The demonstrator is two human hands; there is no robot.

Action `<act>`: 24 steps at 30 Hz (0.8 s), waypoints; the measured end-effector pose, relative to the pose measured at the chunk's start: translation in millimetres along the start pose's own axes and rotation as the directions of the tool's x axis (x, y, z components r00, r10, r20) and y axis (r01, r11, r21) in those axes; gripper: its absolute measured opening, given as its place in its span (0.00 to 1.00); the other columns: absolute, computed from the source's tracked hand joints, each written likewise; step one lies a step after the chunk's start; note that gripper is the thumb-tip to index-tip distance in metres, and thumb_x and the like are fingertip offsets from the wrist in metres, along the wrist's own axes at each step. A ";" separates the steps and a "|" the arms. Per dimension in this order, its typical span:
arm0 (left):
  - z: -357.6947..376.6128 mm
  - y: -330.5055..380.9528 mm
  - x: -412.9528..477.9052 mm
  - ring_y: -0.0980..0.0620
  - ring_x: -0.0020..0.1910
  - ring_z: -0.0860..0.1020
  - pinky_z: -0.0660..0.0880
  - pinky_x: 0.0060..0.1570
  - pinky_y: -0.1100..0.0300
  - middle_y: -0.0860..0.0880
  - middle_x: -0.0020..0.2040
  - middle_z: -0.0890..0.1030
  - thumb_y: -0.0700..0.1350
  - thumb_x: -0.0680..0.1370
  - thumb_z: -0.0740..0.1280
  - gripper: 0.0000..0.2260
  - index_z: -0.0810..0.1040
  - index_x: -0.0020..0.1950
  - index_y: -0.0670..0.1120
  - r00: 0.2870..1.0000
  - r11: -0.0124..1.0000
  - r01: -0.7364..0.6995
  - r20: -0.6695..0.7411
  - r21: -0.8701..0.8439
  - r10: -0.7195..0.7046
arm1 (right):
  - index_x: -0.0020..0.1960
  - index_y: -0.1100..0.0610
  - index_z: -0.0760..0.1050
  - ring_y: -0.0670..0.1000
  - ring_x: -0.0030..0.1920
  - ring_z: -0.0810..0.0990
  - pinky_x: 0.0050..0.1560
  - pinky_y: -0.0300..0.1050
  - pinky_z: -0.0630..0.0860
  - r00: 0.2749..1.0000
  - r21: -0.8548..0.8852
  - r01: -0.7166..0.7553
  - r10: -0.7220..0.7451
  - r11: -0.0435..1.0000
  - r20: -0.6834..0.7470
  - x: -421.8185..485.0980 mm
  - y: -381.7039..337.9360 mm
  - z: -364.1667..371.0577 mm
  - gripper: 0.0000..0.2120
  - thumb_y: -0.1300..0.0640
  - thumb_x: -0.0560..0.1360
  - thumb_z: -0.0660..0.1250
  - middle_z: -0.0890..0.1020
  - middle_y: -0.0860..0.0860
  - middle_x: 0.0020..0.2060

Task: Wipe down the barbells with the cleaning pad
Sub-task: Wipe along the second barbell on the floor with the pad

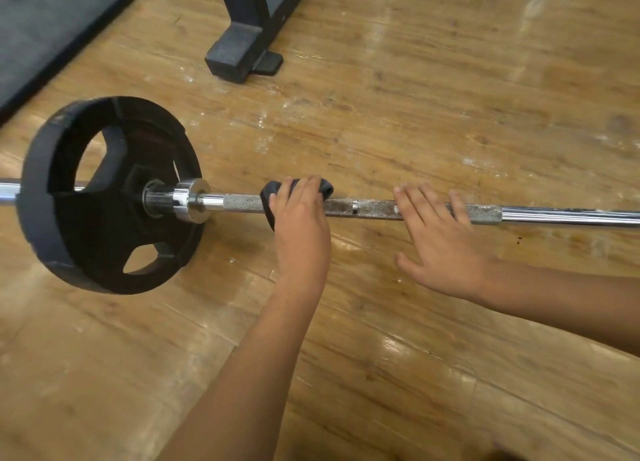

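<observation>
Floor: worn wooden planks [450, 96] with pale scuffs and glare patches fill most of the frame.
Mat: a dark rubber mat [52, 27] covers the upper left corner, its edge running diagonally.
Barbell: the barbell [554, 215] lies across the middle of the frame from left edge to right edge. Its shaft is shiny chrome at the far right and knurled, dull and rust-spotted between the two hands.
Weight plate: a black plate [86, 218] with grip holes sits on the bar's sleeve at centre left, its lower rim on the floor.
Frame foot: the black metal foot of a piece of gym equipment [242, 48] stands on the floor at top centre, well apart from the bar.
Right hand: the right hand [440, 245] reaches in from the right edge. It lies flat, palm down, with straight, slightly spread fingers resting across the knurled shaft and the thumb out to the side, gripping nothing.
Left hand: the left hand [301, 225] reaches up from bottom centre, fingers curled over the bar and wrapped around the pad.
Collar: a chrome collar [190, 200] sits just right of the plate's hub.
Cleaning pad: the dark pad [268, 197] is folded over the shaft under the left hand, between the collar and the right hand. Its edges show on either side of the fingers.
</observation>
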State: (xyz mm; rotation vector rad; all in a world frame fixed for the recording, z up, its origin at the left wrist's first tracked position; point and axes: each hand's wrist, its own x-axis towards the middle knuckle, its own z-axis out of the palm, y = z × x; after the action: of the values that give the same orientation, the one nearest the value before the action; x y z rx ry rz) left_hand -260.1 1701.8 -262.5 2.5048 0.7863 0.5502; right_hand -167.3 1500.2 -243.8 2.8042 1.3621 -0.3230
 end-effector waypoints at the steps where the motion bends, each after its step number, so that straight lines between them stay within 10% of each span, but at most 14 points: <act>1: 1.7 0.3 -3.4 0.44 0.68 0.72 0.67 0.68 0.40 0.50 0.64 0.80 0.38 0.85 0.58 0.13 0.78 0.65 0.45 1.000 1.000 -0.010 0.010 -0.012 0.010 | 0.82 0.56 0.35 0.55 0.82 0.40 0.76 0.61 0.33 1.000 0.001 0.002 -0.002 1.000 0.008 -2.2 -1.2 -0.4 0.45 0.39 0.78 0.58 0.46 0.54 0.82; 10: -0.2 -2.7 -41.7 0.46 0.79 0.62 0.48 0.78 0.47 0.50 0.75 0.73 0.38 0.85 0.60 0.18 0.73 0.75 0.45 0.998 0.991 -0.005 -0.058 -0.133 -0.003 | 0.83 0.59 0.40 0.59 0.82 0.41 0.78 0.68 0.41 1.000 -0.072 0.001 -0.001 0.997 -0.003 -25.2 -14.2 13.2 0.48 0.42 0.74 0.62 0.47 0.58 0.82; 24: -14.7 -28.7 -77.8 0.43 0.79 0.62 0.63 0.74 0.34 0.46 0.77 0.71 0.37 0.85 0.59 0.20 0.69 0.77 0.44 0.978 0.973 -0.206 -0.003 -0.102 0.207 | 0.83 0.60 0.45 0.58 0.82 0.43 0.78 0.66 0.41 0.998 0.003 -0.006 0.006 1.000 -0.063 -55.8 -29.8 24.8 0.46 0.41 0.73 0.58 0.48 0.58 0.82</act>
State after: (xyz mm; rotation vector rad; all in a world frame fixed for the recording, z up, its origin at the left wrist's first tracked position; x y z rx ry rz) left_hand -338.5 1679.8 -283.8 2.5062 0.4838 0.6340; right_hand -228.5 1473.0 -255.2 2.8431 1.3650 -0.2386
